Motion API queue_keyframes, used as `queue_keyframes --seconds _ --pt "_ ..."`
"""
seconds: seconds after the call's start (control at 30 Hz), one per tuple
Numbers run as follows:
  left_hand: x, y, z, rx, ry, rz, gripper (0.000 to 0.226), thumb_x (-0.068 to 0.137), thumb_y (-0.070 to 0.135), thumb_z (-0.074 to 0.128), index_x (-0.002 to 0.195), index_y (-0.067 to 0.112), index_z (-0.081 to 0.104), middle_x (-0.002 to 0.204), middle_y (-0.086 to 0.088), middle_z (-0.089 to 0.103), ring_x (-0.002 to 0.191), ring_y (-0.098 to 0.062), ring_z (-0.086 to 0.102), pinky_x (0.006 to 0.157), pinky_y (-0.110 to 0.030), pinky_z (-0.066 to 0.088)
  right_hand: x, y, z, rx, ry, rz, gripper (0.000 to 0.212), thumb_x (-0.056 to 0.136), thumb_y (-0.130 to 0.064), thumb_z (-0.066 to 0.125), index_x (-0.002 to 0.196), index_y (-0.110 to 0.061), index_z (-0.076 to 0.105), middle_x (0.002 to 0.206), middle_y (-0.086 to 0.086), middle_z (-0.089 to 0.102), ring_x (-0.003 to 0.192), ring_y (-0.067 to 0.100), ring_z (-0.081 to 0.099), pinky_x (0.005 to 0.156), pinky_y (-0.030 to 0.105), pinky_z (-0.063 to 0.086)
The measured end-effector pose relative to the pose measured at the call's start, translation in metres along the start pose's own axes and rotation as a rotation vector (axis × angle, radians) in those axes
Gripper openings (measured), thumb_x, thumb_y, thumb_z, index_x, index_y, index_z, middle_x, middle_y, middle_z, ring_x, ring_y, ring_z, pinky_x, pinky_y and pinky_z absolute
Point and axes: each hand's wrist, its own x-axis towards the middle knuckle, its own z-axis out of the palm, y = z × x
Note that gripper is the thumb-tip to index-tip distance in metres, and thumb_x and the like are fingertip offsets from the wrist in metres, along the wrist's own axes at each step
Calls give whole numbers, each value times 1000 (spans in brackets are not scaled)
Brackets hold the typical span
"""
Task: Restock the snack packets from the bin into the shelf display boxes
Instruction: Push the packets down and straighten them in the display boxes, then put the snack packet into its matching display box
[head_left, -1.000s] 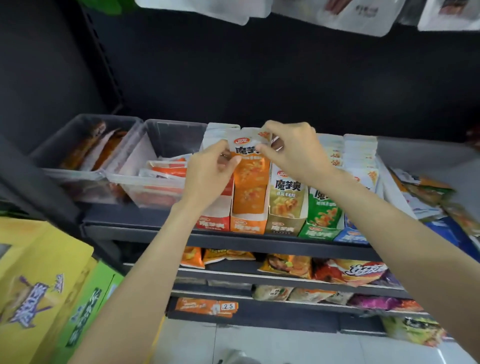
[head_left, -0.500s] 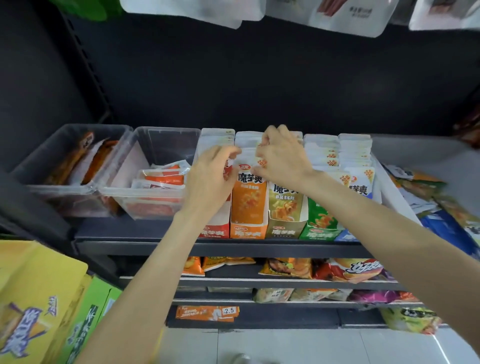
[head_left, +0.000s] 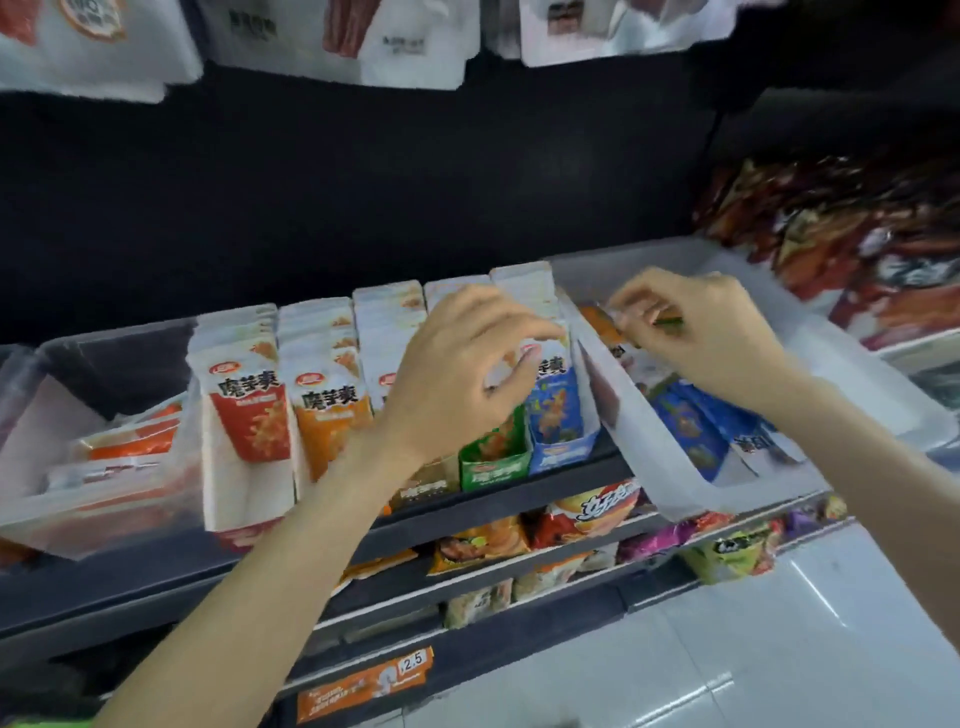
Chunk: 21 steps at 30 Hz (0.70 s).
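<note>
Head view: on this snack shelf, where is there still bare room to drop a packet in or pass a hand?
The clear bin left of the red display box has bare room at its back, behind the few orange packets. The display boxes from red to blue are packed tight. The right bin holds loose packets, and the right hand is in it.

Green display box (head_left: 496, 460) half behind the left hand (head_left: 457, 374); right hand's (head_left: 701, 332) pinched packet blurred.

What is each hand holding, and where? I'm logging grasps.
Right hand pinches a green-edged packet by its top edge over the bin. Left hand holds nothing.
</note>
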Motion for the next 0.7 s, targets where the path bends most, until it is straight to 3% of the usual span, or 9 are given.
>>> queue_keyframes --seconds 0.1,0.2,0.37,0.5,0.63,0.7 --pt "31 3 40 -48 -183 -32 21 92 25 53 107 18 66 98 5 65 98 -16 54 90 -26 37 -15 65 -21 -98 -45 146 13 83 -10 67 95 -15 70 87 0 72 84 20 67 77 29 48" --pt "63 -2 82 2 -340 -134 27 89 33 53 112 23 64 103 6 66 101 -16 53 87 -29 39 -12 124 -27 -160 -162 222 17 85 -18 63 101 -18 68 97 5 71 93 25 65 84 39 50" --pt "114 -14 151 194 -509 -300 33 90 30 57 122 24 58 122 2 61 116 -19 49 90 -34 39 32 176 -6 -310 -374 34 30 91 -25 54 120 -19 60 123 5 61 113 28 56 93 38 44" --pt "141 -29 196 550 -673 -313 41 90 36 55 128 20 55 126 -5 58 119 -25 47 98 -37 34 64 199 24 -401 -486 -90 29 94 -23 47 119 -15 60 120 11 62 104 29 61 86 39 49" --pt "145 -41 219 465 -784 -458 40 90 39 54 126 22 57 127 -9 58 113 -26 55 83 -32 45 75 214 50 -463 -678 -131 40 95 -22 46 134 -16 47 132 14 55 112 33 57 91 40 48" --pt "143 -45 224 403 -840 -474 38 89 44 53 123 26 58 123 -7 61 105 -25 59 82 -32 49 78 218 52 -493 -684 -189 40 95 -22 47 135 -17 47 130 15 56 111 34 57 87 39 49"
